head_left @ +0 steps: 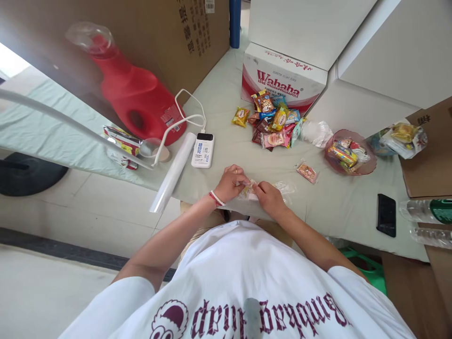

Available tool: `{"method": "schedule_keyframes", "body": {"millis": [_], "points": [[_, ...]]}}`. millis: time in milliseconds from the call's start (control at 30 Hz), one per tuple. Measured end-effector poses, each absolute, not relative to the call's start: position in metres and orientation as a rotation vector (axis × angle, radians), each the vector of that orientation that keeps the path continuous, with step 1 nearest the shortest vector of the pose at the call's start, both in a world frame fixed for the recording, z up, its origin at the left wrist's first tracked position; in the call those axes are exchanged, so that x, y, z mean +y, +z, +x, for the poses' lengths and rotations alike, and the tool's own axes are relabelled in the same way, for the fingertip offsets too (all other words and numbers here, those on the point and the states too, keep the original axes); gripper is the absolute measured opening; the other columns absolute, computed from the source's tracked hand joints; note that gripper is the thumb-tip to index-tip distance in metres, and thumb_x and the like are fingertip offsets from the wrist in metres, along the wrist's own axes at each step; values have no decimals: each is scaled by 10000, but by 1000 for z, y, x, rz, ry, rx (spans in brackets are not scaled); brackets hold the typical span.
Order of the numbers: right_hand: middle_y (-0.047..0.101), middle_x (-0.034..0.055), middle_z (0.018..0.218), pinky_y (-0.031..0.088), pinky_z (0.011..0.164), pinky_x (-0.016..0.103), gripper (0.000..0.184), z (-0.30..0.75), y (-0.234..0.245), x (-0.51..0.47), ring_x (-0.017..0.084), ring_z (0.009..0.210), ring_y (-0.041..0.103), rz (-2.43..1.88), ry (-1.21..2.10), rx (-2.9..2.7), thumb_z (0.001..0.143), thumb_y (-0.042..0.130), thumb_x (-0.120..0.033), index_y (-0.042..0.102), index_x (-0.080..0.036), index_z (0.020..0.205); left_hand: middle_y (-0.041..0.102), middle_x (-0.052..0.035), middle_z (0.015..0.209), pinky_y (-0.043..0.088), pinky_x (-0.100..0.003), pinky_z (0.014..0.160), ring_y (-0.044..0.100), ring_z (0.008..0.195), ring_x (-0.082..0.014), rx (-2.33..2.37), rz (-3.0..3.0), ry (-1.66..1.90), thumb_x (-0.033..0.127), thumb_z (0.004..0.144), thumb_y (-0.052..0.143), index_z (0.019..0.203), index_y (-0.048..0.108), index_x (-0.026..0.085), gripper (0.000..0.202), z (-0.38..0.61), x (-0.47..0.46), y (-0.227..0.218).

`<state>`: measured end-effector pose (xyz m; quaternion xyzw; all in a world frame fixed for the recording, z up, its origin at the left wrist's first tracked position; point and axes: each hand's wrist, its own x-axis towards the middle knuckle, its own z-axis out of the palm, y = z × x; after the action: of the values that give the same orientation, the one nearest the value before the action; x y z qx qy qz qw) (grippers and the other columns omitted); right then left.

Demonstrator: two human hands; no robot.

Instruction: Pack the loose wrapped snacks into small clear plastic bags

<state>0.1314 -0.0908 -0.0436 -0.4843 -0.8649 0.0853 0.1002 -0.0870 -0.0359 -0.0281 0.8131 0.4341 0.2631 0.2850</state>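
My left hand (231, 182) and my right hand (269, 197) meet at the near edge of the table, both pinching a small clear plastic bag (249, 189) with something yellow inside it. The bag's loose end (286, 187) trails to the right of my right hand. A pile of wrapped snacks (273, 121) lies farther back on the table, in front of a Wahaha carton (282, 77). One packed clear bag (307, 172) rests to the right of my hands.
A pink bowl (367, 162) holding snacks stands at the right, a black phone (386, 214) near it. A white power bank (203, 149), a roll of plastic (173, 172), a red jug (136, 96) and a snack box (122, 146) sit at the left. Cardboard (431, 155) and bottles (425, 212) are far right.
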Motion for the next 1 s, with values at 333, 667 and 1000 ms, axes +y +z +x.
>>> {"method": "schedule_keyframes", "body": {"millis": [333, 667, 1000], "points": [[611, 150, 1222, 494, 940, 438, 428, 155, -36, -111, 253, 1021, 528, -1033, 468, -2446, 995, 487, -213, 623, -215, 1401, 665, -89, 870, 506, -425, 929, 620, 977, -248, 1144, 2206, 617, 331, 972, 468, 870, 708, 240, 276, -120, -111, -40], [601, 146, 1239, 498, 954, 476, 397, 151, -35, -112, 260, 1037, 535, -1129, 470, -2426, 1007, 511, -245, 650, -245, 1379, 676, -123, 1178, 488, -531, 1026, 584, 1227, -353, 1752, 1774, 646, 295, 809, 675, 831, 702, 226, 77, -105, -113, -23], [603, 168, 1432, 475, 1076, 557, 402, 157, -24, -118, 302, 1293, 546, -1104, 641, -2357, 1009, 505, -264, 634, -215, 1387, 699, -48, 914, 516, -334, 810, 660, 849, -191, 1405, 1783, 690, 244, 972, 457, 942, 712, 219, 258, -33, -88, -8]]}}
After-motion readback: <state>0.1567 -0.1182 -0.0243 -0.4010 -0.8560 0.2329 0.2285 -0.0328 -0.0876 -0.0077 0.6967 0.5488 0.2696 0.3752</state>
